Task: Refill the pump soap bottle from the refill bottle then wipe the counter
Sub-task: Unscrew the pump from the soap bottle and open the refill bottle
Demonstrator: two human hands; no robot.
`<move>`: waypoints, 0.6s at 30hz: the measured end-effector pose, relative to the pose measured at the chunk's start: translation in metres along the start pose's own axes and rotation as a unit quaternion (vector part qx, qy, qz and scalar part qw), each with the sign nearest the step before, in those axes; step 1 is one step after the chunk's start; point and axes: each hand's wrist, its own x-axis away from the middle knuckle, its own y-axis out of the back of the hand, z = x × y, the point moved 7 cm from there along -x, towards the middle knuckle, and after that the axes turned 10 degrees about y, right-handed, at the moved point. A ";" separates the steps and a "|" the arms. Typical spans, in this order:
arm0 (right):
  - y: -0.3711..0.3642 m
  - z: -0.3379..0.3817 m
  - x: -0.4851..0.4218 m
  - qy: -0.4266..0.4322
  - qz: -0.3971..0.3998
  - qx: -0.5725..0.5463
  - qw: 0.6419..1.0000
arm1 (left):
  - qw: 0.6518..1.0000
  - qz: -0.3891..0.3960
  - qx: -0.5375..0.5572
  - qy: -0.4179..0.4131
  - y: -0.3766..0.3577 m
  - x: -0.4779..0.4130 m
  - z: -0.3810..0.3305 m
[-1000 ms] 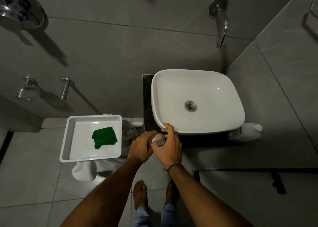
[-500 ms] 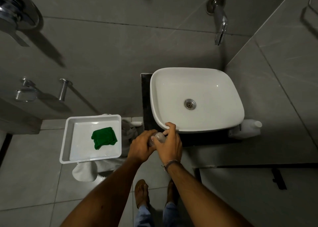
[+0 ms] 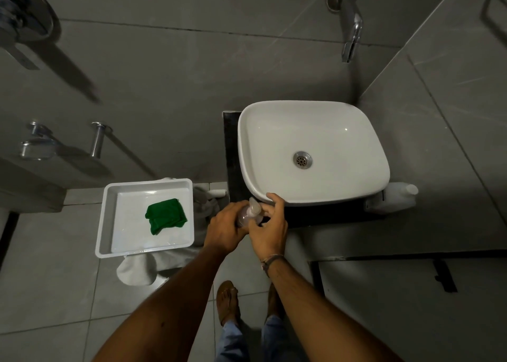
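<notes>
A small clear pump bottle [image 3: 248,215] stands at the front left corner of the dark surface [image 3: 231,153], just beside the white sink [image 3: 312,153]. The left hand [image 3: 225,231] is wrapped around its body, fingers closed on it, probably to brace it against twisting. The right hand [image 3: 270,231] has its fingers [image 3: 275,201] curled around the pump collar, closed on it, with the pump head showing between the two hands. This looks like unscrewing the pump, so the bottle is not yet open for filling.

The white refill bottle [image 3: 392,200] sits at the far right end of the surface, well apart from the hands and partly tucked under the sink rim. Reaching it means crossing in front of the sink.

The bottle stands close to the surface's front edge (little bare room remains, since the sink covers most of it). To the left, lower down, a white tray [image 3: 109,224] holds a green cloth [image 3: 166,215], likely for wiping.
</notes>
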 end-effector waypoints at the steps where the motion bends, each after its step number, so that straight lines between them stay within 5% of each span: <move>1: 0.000 -0.002 0.000 0.003 0.005 -0.005 1.000 | 1.000 -0.002 -0.001 0.002 0.000 0.000 0.000; 18: -0.004 -0.002 0.005 -0.009 -0.026 -0.020 0.999 | 1.000 -0.001 0.003 0.014 0.000 0.003 -0.002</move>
